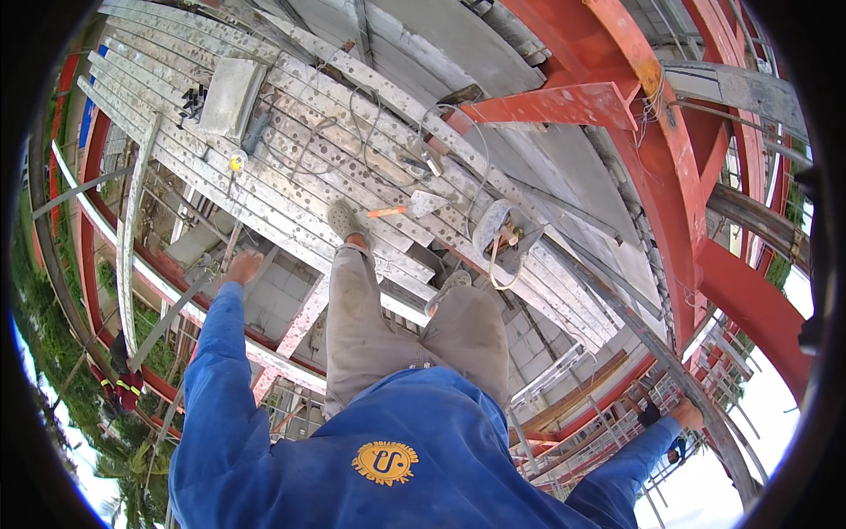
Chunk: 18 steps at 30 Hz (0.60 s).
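Observation:
At the left, my left hand is closed around a thin rusty bar beside the scaffold edge. My right arm reaches far out to the lower right, where my right hand is at a long grey metal pole; its fingers look wrapped round it, though they are small here. Between my arms, my feet stand on spotted planks. Just beyond them lies a trowel with an orange handle and a pale blade. A cut-open container holding tools sits to its right.
A grey slab and a yellow roll lie on the planks at the far left, with loose cables nearby. Red steel beams rise at the right. Gaps open beneath me. Another person is at the lower left.

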### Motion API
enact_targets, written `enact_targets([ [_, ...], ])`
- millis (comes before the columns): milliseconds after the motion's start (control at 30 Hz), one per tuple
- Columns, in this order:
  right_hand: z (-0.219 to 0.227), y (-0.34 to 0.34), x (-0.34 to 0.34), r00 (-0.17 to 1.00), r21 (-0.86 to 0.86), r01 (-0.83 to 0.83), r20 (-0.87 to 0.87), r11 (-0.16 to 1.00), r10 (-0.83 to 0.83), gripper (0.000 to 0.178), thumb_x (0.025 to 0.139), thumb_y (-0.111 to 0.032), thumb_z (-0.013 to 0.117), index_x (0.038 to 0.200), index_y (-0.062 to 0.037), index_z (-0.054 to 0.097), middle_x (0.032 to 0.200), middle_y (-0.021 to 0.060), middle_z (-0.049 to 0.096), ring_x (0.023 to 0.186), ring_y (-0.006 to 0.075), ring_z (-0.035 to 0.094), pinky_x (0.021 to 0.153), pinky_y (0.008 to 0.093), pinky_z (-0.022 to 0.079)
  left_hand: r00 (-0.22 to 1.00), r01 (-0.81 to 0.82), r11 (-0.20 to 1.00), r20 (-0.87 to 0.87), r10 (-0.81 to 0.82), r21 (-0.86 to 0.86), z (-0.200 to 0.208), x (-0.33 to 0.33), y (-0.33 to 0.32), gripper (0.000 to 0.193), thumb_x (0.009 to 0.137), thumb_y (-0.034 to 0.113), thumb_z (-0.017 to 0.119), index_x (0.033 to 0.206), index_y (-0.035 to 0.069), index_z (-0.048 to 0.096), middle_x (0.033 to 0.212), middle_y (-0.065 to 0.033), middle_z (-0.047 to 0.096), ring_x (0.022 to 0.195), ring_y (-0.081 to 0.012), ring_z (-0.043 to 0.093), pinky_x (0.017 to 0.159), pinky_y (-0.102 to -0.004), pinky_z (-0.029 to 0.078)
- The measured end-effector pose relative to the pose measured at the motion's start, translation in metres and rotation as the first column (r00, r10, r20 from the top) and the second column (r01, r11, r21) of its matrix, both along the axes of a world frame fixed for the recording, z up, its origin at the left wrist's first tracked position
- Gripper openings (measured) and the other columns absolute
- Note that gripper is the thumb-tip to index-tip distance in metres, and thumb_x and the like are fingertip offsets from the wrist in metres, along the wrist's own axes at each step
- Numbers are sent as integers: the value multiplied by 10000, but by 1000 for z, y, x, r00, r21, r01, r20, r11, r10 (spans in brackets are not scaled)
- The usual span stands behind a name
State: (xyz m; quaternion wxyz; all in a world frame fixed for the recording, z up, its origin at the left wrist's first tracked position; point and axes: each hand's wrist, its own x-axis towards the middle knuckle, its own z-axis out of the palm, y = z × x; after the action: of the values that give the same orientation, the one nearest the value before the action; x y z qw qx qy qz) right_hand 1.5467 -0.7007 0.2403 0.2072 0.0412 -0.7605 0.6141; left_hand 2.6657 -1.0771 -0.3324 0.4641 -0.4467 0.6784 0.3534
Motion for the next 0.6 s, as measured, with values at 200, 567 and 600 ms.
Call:
enact_targets([
  [200, -23, -19, 64, 985, -128, 165, 64, 978, -158, 391, 1036, -162, 439, 1155, 144, 652, 1129, 227, 758, 890, 335, 755, 862, 458, 618, 983, 107, 987, 161, -87, -121, -3, 111, -55, 362, 1043, 280, 567, 1271, 48, 726, 1201, -170, 755, 1095, -363, 719, 994, -474, 561],
  [567, -569, -117, 331, 530, 373, -413, 840, 831, -114, 313, 1075, -389, 619, 1137, -90, 686, 920, 39, 694, 817, 158, 647, 649, 325, 494, 758, -540, 840, -462, 461, -46, -133, -324, -109, 403, 999, 452, 669, 1181, 100, 742, 1117, -233, 754, 1081, -422, 713, 948, -533, 559],
  [600, -638, -157, 363, 393, 326, -632, 917, 703, -72, 389, 1048, -359, 674, 1307, -69, 679, 1097, 72, 745, 985, 175, 698, 752, 364, 549, 769, -474, 880, -503, 394, -36, -185, -352, -105, 427, 993, 458, 686, 1195, 87, 747, 1153, -222, 750, 1107, -418, 705, 960, -510, 557],
])
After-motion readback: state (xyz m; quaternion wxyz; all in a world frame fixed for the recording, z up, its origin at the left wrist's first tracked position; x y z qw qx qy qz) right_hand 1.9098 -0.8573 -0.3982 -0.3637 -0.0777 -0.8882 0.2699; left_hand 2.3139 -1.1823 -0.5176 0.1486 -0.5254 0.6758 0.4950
